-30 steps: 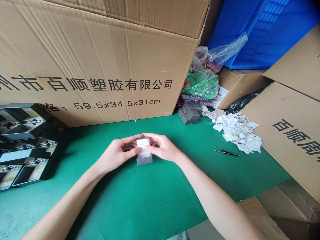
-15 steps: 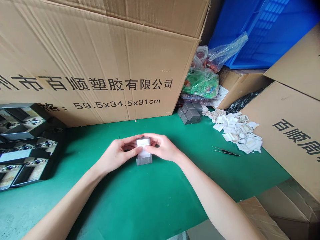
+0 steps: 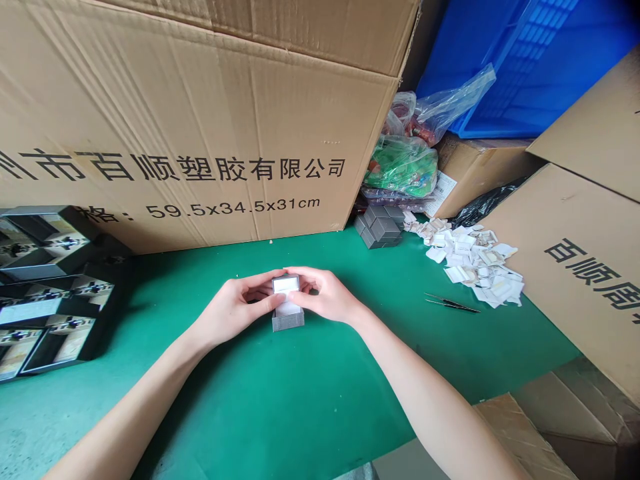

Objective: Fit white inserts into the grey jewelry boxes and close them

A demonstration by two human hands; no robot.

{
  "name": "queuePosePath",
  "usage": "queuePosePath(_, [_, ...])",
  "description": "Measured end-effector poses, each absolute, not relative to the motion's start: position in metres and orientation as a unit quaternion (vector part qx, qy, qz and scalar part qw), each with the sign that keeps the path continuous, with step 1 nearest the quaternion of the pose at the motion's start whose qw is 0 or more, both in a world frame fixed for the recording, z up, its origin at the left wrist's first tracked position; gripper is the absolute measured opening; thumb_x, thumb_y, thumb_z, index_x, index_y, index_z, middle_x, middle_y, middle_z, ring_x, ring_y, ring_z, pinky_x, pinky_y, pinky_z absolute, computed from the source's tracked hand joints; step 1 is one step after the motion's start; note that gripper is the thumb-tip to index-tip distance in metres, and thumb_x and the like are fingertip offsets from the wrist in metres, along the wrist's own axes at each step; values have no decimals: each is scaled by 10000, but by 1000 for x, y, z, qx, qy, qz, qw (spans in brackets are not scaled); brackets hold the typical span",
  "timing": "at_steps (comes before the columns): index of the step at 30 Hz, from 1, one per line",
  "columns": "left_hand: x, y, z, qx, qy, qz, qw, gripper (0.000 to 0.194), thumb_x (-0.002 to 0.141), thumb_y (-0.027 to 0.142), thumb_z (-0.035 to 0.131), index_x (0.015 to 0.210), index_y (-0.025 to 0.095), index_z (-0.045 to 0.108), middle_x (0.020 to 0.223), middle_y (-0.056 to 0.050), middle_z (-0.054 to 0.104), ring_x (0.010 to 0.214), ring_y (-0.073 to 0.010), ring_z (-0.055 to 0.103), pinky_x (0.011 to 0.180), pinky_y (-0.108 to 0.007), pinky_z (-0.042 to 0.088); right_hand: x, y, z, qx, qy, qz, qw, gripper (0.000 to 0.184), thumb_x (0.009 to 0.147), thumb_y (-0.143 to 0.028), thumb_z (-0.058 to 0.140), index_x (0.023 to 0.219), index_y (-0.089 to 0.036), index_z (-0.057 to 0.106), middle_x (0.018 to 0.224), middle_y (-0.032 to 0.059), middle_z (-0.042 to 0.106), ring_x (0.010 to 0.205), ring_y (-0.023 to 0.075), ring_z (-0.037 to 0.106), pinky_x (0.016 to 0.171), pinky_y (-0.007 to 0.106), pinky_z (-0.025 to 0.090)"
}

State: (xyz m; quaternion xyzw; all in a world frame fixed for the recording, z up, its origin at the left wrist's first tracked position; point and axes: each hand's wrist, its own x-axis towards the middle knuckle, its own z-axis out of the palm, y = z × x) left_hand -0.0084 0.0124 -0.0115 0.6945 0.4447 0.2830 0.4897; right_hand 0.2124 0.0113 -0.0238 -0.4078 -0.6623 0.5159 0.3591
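Observation:
A small grey box (image 3: pixel 289 323) with a white lining stands on the green tabletop in front of me, its lid raised at the back. From the left, my left hand (image 3: pixel 239 303) grips it, thumb on the white inside and fingers behind the lid. Opposite, my right hand (image 3: pixel 327 297) holds the same box, with its thumb also pressed on the lining. The two thumb tips nearly meet in the middle. Fingers behind the lid are partly hidden.
Tweezers (image 3: pixel 453 303) lie to the right, before a heap of white pieces (image 3: pixel 483 263). Closed grey boxes (image 3: pixel 380 227) are stacked behind. Dark trays (image 3: pixel 55 313) stand at left. A large carton (image 3: pixel 210 120) walls the back; another carton (image 3: pixel 575 247) bounds the right.

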Motion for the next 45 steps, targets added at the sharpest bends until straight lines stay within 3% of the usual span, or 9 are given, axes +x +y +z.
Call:
queuePosePath(6, [-7, 11, -7, 690, 450, 278, 494, 670, 810, 515, 715, 1397, 216, 592, 1057, -36, 784, 914, -256, 734, 818, -331, 610, 212, 11, -23, -407, -660, 521, 358, 565, 837, -311, 695, 1372, -176, 569, 1153, 89, 686, 880, 156, 626, 763, 287, 542])
queuePosePath(27, [-6, 11, -10, 693, 445, 289, 489, 637, 821, 497, 715, 1378, 208, 609, 1068, -29, 779, 899, -233, 723, 814, -301, 599, 212, 11, -24, -403, -657, 524, 364, 548, 832, -292, 703, 1353, -172, 586, 1037, 67, 692, 810, 132, 593, 725, 272, 520])
queuePosePath(45, [-6, 12, -12, 677, 446, 302, 501, 637, 824, 473, 726, 1389, 209, 598, 1193, -41, 753, 980, -257, 732, 862, -326, 598, 212, 13, -28, -399, -663, 518, 365, 537, 855, -300, 694, 1364, -178, 577, 1053, 72, 684, 809, 130, 585, 733, 274, 512])
